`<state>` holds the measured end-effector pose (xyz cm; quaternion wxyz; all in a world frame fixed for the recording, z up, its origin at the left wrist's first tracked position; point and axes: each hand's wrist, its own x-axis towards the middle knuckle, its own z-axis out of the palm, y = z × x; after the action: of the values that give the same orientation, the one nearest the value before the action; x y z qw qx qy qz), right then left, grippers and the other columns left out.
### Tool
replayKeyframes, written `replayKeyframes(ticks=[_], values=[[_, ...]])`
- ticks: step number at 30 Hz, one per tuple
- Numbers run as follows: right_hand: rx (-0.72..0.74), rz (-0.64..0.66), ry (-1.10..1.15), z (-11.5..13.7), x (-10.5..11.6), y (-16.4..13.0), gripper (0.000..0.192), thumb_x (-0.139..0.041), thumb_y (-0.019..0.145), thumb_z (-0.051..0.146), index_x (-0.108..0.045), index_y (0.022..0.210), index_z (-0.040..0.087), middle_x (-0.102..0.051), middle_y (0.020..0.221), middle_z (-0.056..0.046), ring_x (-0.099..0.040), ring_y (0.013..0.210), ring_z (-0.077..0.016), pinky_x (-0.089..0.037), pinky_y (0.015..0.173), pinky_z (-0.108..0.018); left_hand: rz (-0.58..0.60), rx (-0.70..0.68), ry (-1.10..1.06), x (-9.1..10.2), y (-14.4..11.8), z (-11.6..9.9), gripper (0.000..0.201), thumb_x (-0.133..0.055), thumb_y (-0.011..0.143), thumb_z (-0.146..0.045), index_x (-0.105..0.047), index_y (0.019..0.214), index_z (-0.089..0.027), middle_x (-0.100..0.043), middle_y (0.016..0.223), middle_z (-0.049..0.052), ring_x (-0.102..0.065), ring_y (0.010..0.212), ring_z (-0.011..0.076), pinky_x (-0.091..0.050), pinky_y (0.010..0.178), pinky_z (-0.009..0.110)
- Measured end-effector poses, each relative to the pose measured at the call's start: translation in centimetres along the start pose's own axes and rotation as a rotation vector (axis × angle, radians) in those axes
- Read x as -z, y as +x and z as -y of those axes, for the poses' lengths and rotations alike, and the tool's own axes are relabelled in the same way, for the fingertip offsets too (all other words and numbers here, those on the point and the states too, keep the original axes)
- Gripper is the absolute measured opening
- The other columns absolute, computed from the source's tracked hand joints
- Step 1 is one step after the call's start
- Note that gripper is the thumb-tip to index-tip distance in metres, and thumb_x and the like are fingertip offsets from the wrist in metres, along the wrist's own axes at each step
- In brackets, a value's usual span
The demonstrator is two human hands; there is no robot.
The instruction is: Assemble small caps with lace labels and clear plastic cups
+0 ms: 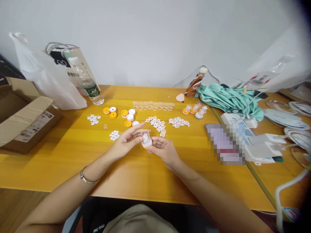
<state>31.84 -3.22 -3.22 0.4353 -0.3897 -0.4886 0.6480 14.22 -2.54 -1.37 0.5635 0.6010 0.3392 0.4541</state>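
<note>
Small clear plastic cap on an orange base [146, 140]: held upright above the yellow wooden tabletop [73, 155], pinched between both hands. Left hand [126, 141] at nine o'clock, fingers closed on its top; right hand [163, 149] at three o'clock, fingers gripping its base. White cut-out plastic pieces [157, 124] at twelve o'clock.

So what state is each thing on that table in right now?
Small clear piece: held between both hands.
Left hand: fingers pinching the piece.
Right hand: cupped under it.
Water bottle: capped, leaning.
Brown drink bottle: capped, tilted.
Cardboard box: flaps open.
Clear cups: lined in a row.
</note>
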Motion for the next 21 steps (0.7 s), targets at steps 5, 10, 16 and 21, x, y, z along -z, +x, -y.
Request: replayKeyframes(ticks=[5,10,16,21], values=[[0.081,-0.067,-0.077,-0.1,-0.4,-0.4,0.026,-0.075,0.062,0.027,-0.068,0.085,0.019,-0.069,0.069,0.001,-0.062,0.059,-0.0113,-0.053,0.062,-0.026,-0.168,-0.048,0.116,-1.0,-0.1,0.3,0.022,-0.065,0.078,-0.027,-0.063,0.097,-0.016,-0.067,0.094,0.007,-0.062,0.087,0.017,-0.048,0.081,0.03],[0.142,-0.111,-0.116,-0.6,-0.6,-0.5,0.025,-0.073,0.064,0.028,-0.067,0.088,0.02,-0.07,0.074,0.0,-0.065,0.065,-0.0132,-0.054,0.068,-0.028,-0.381,-0.116,0.238,-1.8,-0.3,1.0,0.024,-0.075,0.068,-0.026,-0.057,0.082,-0.017,-0.061,0.079,0.001,-0.057,0.076,0.0132,-0.045,0.079,0.027],[0.069,-0.089,-0.03,-0.1,-0.3,-0.1,0.027,-0.076,0.059,0.027,-0.067,0.084,0.019,-0.068,0.066,0.002,-0.062,0.056,-0.0112,-0.053,0.064,-0.027,-0.085,-0.05,0.056,-0.9,-0.3,0.5,0.035,-0.06,0.083,-0.027,-0.054,0.116,-0.02,-0.06,0.116,0.009,-0.055,0.11,0.0198,-0.04,0.097,0.035],[0.077,-0.09,-0.053,-0.2,-0.3,-0.3,0.027,-0.075,0.062,0.028,-0.067,0.086,0.02,-0.07,0.073,0.0,-0.064,0.063,-0.0125,-0.054,0.069,-0.028,-0.199,-0.071,0.111,-1.3,-0.2,0.7,0.025,-0.068,0.076,-0.025,-0.063,0.1,-0.019,-0.067,0.098,0.006,-0.061,0.091,0.0164,-0.045,0.089,0.031]])
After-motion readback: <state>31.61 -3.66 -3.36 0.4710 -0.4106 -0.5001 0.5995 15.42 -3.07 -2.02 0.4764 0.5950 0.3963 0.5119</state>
